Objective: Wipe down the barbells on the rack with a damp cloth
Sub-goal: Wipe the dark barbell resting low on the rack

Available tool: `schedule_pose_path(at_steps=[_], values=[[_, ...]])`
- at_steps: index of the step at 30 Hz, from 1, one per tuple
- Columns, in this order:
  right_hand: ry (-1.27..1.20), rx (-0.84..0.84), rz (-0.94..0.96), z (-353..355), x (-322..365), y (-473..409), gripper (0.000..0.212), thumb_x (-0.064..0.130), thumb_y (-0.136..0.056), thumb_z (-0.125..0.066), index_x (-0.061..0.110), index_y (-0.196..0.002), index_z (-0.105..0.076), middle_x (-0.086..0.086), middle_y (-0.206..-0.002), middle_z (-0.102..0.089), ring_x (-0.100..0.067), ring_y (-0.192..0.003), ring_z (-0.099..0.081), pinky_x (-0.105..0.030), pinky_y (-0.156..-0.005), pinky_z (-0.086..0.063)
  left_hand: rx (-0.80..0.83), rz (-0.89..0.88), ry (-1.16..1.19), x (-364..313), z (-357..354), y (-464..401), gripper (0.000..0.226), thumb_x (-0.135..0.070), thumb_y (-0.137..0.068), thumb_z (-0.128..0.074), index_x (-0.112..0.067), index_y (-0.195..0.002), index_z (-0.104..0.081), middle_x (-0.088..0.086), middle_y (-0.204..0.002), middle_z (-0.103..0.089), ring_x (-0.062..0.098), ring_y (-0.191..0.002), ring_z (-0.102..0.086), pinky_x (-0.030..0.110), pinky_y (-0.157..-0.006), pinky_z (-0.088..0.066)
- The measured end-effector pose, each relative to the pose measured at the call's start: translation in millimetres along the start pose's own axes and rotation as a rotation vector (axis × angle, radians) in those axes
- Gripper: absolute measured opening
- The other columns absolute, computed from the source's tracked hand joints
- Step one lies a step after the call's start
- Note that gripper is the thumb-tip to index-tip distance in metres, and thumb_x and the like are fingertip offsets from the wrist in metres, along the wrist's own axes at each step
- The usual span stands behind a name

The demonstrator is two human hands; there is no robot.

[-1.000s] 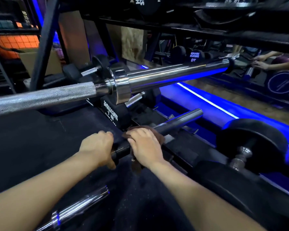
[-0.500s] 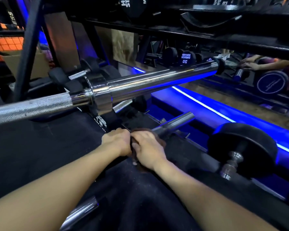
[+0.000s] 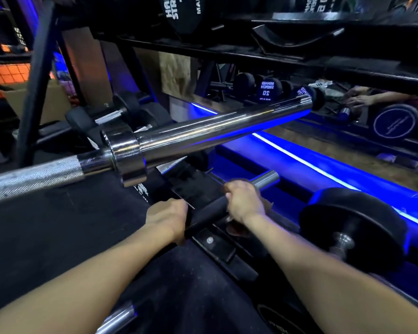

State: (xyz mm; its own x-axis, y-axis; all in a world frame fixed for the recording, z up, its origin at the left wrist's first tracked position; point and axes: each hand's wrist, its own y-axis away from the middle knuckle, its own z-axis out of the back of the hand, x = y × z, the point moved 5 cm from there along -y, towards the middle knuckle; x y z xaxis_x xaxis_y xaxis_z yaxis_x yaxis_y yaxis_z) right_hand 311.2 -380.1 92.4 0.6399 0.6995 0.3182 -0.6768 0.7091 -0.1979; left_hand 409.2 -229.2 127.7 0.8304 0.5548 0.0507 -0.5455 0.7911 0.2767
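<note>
Chrome barbell [image 3: 215,133] crosses above; left hand [image 3: 168,218] grips lower bar [image 3: 208,210]; right hand [image 3: 244,201] clutches cloth [image 3: 237,229]

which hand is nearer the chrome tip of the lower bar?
Right. The right hand grips the lower bar just short of its chrome tip; the left hand holds it farther back.

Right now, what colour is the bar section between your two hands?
Matte black bar section, turning chrome past the right hand; the head view shows it.
</note>
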Motion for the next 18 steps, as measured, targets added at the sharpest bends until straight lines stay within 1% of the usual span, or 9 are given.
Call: schedule_pose_path(at_steps=[2,4,5,7,9,11,13,15,18], values=[[-0.001,0.057,0.123,-6,33,20,0.035,0.018,-0.096,-0.046,0.017,-0.13,-0.051,-0.003,-0.136,-0.047,-0.022,-0.13,-0.036,-0.024,-0.109,-0.018,0.0,0.0,-0.006,-4,5,-2,0.053,-0.041,-0.064,-0.083,-0.021,-0.108,-0.061,-0.002,-0.116,-0.063,0.018,-0.104,-0.062,0.026,-0.072,-0.047],[-0.019,0.104,0.233,-11,54,33,0.042,0.019,-0.097,-0.046,0.018,-0.138,-0.044,-0.002,-0.143,-0.041,-0.021,-0.135,-0.029,-0.022,-0.112,-0.011,-0.002,0.004,0.03,-11,8,-7,0.066,-0.056,-0.06,-0.081,-0.02,-0.112,-0.06,-0.003,-0.119,-0.06,0.017,-0.11,-0.06,0.025,-0.076,-0.046],[-0.028,0.115,0.26,-11,56,33,0.042,0.02,-0.097,-0.046,0.018,-0.139,-0.043,-0.002,-0.143,-0.042,-0.021,-0.135,-0.029,-0.022,-0.112,-0.011,-0.01,0.001,0.047,-15,8,-10,0.072,-0.06,-0.058,-0.08,-0.02,-0.114,-0.06,-0.003,-0.12,-0.059,0.018,-0.112,-0.058,0.025,-0.079,-0.046],[-0.062,0.1,0.268,-10,47,25,0.039,0.021,-0.098,-0.044,0.017,-0.137,-0.045,-0.003,-0.138,-0.047,-0.021,-0.132,-0.033,-0.024,-0.112,-0.016,-0.032,-0.016,0.066,-26,7,-17,0.073,-0.061,-0.058,-0.079,-0.018,-0.114,-0.061,-0.001,-0.118,-0.059,0.018,-0.111,-0.059,0.027,-0.08,-0.047],[-0.08,0.063,0.217,-7,26,12,0.035,0.022,-0.099,-0.042,0.016,-0.133,-0.049,-0.005,-0.133,-0.052,-0.023,-0.129,-0.037,-0.027,-0.112,-0.021,-0.044,-0.028,0.072,-36,7,-23,0.062,-0.055,-0.062,-0.08,-0.017,-0.109,-0.063,0.0,-0.115,-0.063,0.018,-0.107,-0.061,0.025,-0.075,-0.046],[-0.075,-0.008,0.145,-4,-3,-4,0.032,0.022,-0.099,-0.042,0.013,-0.128,-0.054,-0.008,-0.127,-0.056,-0.027,-0.124,-0.042,-0.031,-0.11,-0.024,-0.056,-0.045,0.03,-42,7,-29,0.054,-0.046,-0.068,-0.079,-0.015,-0.108,-0.063,0.002,-0.116,-0.064,0.02,-0.108,-0.062,0.027,-0.077,-0.047],[-0.059,-0.049,0.071,1,-33,-19,0.03,0.02,-0.098,-0.042,0.012,-0.124,-0.058,-0.009,-0.123,-0.058,-0.028,-0.121,-0.045,-0.032,-0.109,-0.025,-0.058,-0.052,-0.007,-43,6,-33,0.052,-0.044,-0.067,-0.08,-0.016,-0.107,-0.062,0.002,-0.116,-0.063,0.021,-0.107,-0.062,0.028,-0.078,-0.048],[-0.069,-0.068,0.002,7,-57,-34,0.029,0.018,-0.098,-0.042,0.013,-0.12,-0.061,-0.008,-0.12,-0.061,-0.028,-0.119,-0.047,-0.034,-0.107,-0.028,-0.059,-0.049,-0.026,-40,3,-36,0.053,-0.046,-0.065,-0.081,-0.017,-0.105,-0.062,0.002,-0.114,-0.063,0.022,-0.104,-0.062,0.029,-0.075,-0.048],[-0.003,-0.084,-0.101,15,-79,-55,0.027,0.015,-0.096,-0.041,0.014,-0.107,-0.065,-0.01,-0.106,-0.067,-0.032,-0.106,-0.056,-0.04,-0.094,-0.04,-0.072,-0.047,-0.038,-40,-1,-40,0.054,-0.045,-0.064,-0.081,-0.018,-0.106,-0.061,0.002,-0.112,-0.063,0.022,-0.102,-0.062,0.03,-0.075,-0.048]])
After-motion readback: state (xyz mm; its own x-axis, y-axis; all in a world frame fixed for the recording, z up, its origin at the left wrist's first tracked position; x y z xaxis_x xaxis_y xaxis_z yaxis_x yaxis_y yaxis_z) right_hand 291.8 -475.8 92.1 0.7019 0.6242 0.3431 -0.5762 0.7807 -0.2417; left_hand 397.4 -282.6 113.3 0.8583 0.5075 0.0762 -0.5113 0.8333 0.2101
